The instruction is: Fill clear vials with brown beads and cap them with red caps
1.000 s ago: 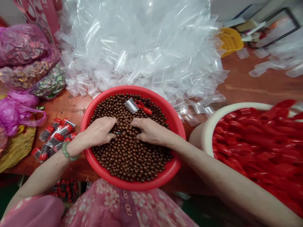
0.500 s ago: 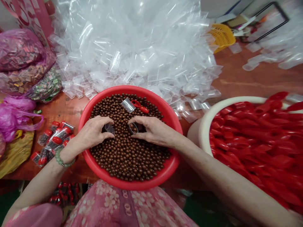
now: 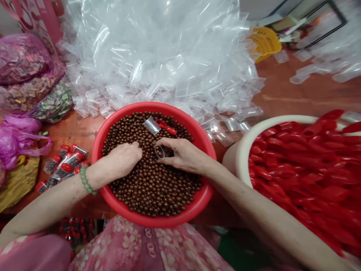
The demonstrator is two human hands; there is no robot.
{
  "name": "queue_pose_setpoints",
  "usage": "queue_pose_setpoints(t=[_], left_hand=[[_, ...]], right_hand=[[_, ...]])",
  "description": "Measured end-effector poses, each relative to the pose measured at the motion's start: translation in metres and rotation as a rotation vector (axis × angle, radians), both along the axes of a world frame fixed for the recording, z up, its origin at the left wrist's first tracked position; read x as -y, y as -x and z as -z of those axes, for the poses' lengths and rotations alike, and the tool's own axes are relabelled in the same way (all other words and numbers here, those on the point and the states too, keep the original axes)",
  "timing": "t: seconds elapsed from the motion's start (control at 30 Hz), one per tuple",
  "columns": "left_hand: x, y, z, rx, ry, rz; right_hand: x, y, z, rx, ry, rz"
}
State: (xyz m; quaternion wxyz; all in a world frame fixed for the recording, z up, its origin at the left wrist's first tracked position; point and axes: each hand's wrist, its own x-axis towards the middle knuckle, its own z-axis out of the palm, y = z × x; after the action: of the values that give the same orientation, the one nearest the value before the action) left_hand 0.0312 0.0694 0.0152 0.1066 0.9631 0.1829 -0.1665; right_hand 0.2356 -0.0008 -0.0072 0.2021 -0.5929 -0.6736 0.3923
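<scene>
Tubes (image 3: pixel 158 56) lie heaped beyond the red basin (image 3: pixel 158 221). Inside it, my left hand (image 3: pixel 122 160) curls over, closed on what I cannot tell, and my right hand (image 3: pixel 184 156) is clamped round a single tube (image 3: pixel 167 152) over brown balls (image 3: pixel 153 195).

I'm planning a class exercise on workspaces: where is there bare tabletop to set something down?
Bare table shows between yellow basket and white tub; a smaller patch lies between lower purple bag and red basin. Beyond the basin, clear tubes crowd together.
</scene>
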Motion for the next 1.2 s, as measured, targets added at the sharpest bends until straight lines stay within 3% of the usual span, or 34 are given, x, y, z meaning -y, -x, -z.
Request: queue_pose_setpoints(t=[0.17,0.3,0.5,0.7,0.97,1.2], left_hand=[[0.000,-0.003,0.019,0.085,0.124,-0.116],[-0.002,0.004,0.023,0.268,0.351,-0.217],[-0.004,0.017,0.015,0.499,0.647,-0.469],[0.005,0.023,0.003,0.711,0.709,-0.567],[0.021,0.027,-0.010,0.827,1.228,-0.710],[0.024,0.033,-0.006,0.848,1.285,-0.729]], right_hand=[[0.003,0.000,0.002,-0.019,-0.024,0.014],[0.004,-0.001,0.001,-0.047,-0.014,0.022],[0.006,-0.003,-0.001,0.011,-0.027,0.029],[0.000,0.005,-0.003,0.099,-0.055,-0.003],[-0.002,0.008,0.003,0.117,-0.055,0.010],[0.010,0.006,-0.004,0.238,-0.162,-0.053]])
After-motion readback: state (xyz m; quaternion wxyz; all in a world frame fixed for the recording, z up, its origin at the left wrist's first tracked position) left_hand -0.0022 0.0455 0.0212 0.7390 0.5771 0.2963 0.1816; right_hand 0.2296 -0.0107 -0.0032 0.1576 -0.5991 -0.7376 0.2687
